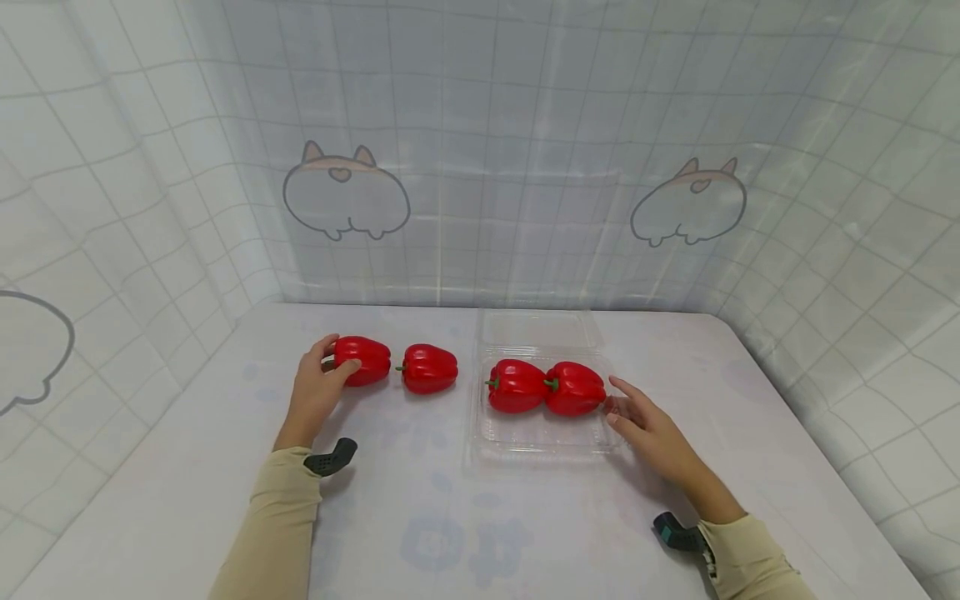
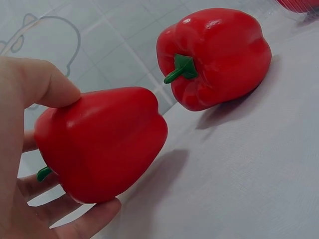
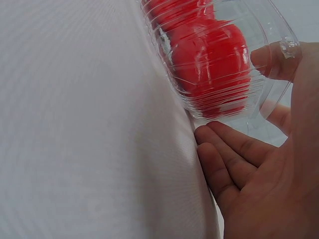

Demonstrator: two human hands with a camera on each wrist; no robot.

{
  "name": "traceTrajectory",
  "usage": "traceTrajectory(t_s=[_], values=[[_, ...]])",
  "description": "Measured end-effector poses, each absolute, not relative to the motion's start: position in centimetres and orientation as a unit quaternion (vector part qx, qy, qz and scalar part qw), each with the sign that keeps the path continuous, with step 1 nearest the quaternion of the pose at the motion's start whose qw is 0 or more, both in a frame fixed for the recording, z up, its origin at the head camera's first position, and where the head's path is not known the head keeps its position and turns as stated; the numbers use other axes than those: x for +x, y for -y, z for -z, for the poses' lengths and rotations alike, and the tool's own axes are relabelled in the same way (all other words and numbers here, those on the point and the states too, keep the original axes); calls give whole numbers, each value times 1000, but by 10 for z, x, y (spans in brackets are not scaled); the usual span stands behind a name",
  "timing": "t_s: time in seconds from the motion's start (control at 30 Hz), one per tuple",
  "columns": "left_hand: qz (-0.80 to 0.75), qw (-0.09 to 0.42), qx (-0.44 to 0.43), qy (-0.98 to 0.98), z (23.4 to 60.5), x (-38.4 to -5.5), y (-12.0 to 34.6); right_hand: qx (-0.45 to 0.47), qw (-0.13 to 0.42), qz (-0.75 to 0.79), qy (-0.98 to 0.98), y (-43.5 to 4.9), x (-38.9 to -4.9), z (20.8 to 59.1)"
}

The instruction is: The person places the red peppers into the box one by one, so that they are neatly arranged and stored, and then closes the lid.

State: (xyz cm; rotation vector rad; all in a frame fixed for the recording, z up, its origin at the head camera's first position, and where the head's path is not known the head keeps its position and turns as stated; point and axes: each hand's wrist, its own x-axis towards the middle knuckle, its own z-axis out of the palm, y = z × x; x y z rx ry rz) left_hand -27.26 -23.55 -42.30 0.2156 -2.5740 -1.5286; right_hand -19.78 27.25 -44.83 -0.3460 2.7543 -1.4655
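My left hand (image 1: 313, 392) grips a red bell pepper (image 2: 102, 142), thumb on one side and fingers on the other. Its green stem points back toward the palm. Just to the right, a second red bell pepper (image 1: 430, 369) lies on the table. Two more bell peppers, a left one (image 1: 517, 387) and a right one (image 1: 575, 389), lie side by side in a clear plastic clamshell box (image 1: 551, 435). At the box's right side is my right hand (image 1: 660, 433), its fingers loosely extended. In the right wrist view, the thumb (image 3: 276, 62) shows by the clear wall.
The box's lid (image 1: 536, 328) lies folded back behind it. The white table (image 1: 420, 517) ends at a sheet-covered back wall (image 1: 517, 208) with grid lines and animal drawings. Similar sheets stand at both sides.
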Motion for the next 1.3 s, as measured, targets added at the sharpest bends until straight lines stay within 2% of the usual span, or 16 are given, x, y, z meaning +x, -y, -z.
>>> traceTrajectory(t_s=[0.43, 0.7, 1.07, 1.3], values=[[520, 62, 64, 849, 420, -273, 237, -113, 1, 466, -878, -273, -197, 447], [579, 67, 81, 809, 413, -273, 234, -112, 3, 484, -868, -272, -195, 444], [585, 112, 48, 802, 401, -270, 226, -109, 4, 469, -877, -272, -197, 447], [556, 102, 20, 824, 396, -267, 219, -107, 5, 469, -877, -271, -197, 445]])
